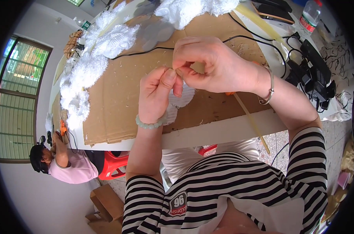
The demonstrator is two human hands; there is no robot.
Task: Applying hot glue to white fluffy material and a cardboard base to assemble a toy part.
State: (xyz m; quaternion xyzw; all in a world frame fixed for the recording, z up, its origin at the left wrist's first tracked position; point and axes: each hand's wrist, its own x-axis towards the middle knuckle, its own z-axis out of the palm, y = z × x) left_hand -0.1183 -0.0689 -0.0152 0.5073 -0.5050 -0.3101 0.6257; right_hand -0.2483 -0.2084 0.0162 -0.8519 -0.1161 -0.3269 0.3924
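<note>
My left hand (158, 93) and my right hand (216, 64) meet above the cardboard sheet (118, 97), thumbs and fingertips pinched together. Whatever sits between the fingertips is too small to make out. Below them a white ribbed piece (181, 100) lies on the cardboard, partly covered by my left hand. Behind my right wrist an orange tool (229, 93) shows only in part. A long yellowish translucent stick (252, 121) runs from near it past the table's front edge.
Fluffy white pieces (77, 84) line the left side and back. A black cable (145, 51) crosses the cardboard. Black power strips (315, 66) and a plastic bottle (310, 17) stand right. A co-worker (69, 165) sits far left on a red chair (113, 165), near cardboard boxes (106, 202).
</note>
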